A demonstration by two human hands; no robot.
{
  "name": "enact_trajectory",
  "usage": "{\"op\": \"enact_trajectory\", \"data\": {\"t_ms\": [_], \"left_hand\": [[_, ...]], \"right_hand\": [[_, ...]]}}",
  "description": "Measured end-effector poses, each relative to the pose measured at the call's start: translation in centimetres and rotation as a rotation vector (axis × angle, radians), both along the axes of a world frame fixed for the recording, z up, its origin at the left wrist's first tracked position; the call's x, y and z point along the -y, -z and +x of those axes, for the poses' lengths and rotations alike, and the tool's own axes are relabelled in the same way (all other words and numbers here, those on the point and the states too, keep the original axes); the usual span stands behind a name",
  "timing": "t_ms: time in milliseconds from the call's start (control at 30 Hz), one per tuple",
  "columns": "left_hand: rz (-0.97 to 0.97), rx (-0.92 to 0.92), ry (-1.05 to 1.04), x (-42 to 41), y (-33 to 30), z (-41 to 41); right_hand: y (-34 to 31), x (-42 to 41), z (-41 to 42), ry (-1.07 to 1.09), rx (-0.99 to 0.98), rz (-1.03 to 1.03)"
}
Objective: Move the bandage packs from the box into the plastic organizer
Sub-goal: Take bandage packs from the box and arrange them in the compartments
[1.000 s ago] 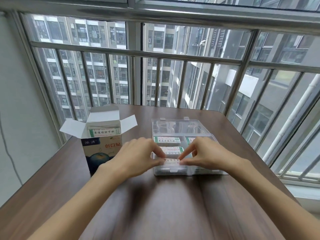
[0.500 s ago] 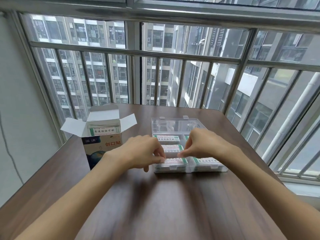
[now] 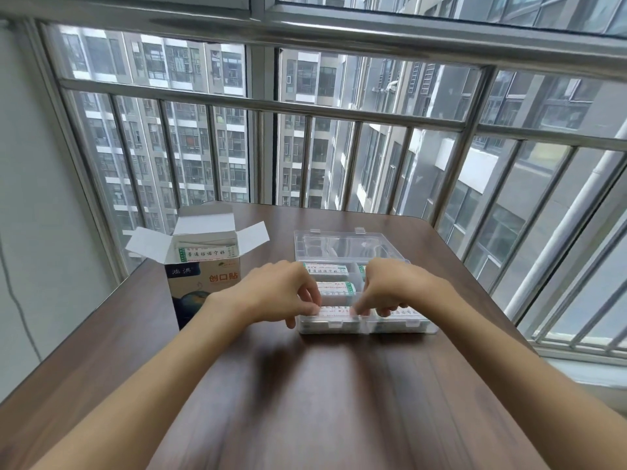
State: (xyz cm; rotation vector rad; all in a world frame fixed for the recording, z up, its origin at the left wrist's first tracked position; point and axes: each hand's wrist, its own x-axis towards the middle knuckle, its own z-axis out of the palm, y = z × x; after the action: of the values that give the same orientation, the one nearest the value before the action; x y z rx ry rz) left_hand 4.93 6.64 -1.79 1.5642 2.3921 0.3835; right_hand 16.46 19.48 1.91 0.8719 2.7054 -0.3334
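Observation:
A clear plastic organizer point(image 3: 400, 329) lies open on the brown table, its lid point(image 3: 346, 245) folded back. My left hand point(image 3: 278, 293) and right hand point(image 3: 393, 286) hover over its front left compartment. Their curled fingertips pinch the two ends of a white bandage pack point(image 3: 336, 311) lying at the compartment's top. More packs fill other compartments: one at the back left point(image 3: 325, 270), one in the middle left point(image 3: 334, 287), one at the front right point(image 3: 403, 313). The open bandage box point(image 3: 203, 276) stands to the left with further packs point(image 3: 207, 256) inside.
The wooden table point(image 3: 305, 401) stretches toward me in front of the organizer. A metal window railing point(image 3: 339, 113) runs behind the table's far edge, and a pale wall point(image 3: 30, 198) is at the left.
Both hands drew slightly toward me with the pack and lowered it onto the front left compartment; a second ago it was held just above the tray.

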Motion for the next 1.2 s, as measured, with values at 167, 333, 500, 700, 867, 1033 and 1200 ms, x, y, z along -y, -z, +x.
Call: {"op": "enact_trajectory", "data": {"t_ms": [167,333,500,700,867,1033,1200], "left_hand": [[0.121,-0.034,-0.068,1.6,-0.8,0.6],[0.541,-0.04,-0.257,5.6,-1.9,0.5],[0.894,-0.432,-0.628,9.1,-2.2,-1.5],[0.684,0.124,-0.794,11.8,0.0,-5.9],[0.826,0.206,-0.556,11.7,0.6,-4.6],[0.959,0.3,-0.47,11.6,1.4,-4.7],[0.941,0.498,-0.402,11.8,0.8,-4.4]], "right_hand": [[-2.3,-0.1,0.7,0.002,-0.176,0.013],[-3.2,1.7,-0.1,-0.161,-0.558,0.056],[-1.0,4.6,-3.1,-0.405,-0.759,0.19],[1.9,7.1,-6.3,-0.56,-0.82,0.412],[1.8,7.0,-6.5,-0.573,-1.011,0.444],[2.5,5.6,-5.0,-0.598,-1.039,0.417],[2.0,5.8,-3.9,-0.528,-1.003,0.278]]}}
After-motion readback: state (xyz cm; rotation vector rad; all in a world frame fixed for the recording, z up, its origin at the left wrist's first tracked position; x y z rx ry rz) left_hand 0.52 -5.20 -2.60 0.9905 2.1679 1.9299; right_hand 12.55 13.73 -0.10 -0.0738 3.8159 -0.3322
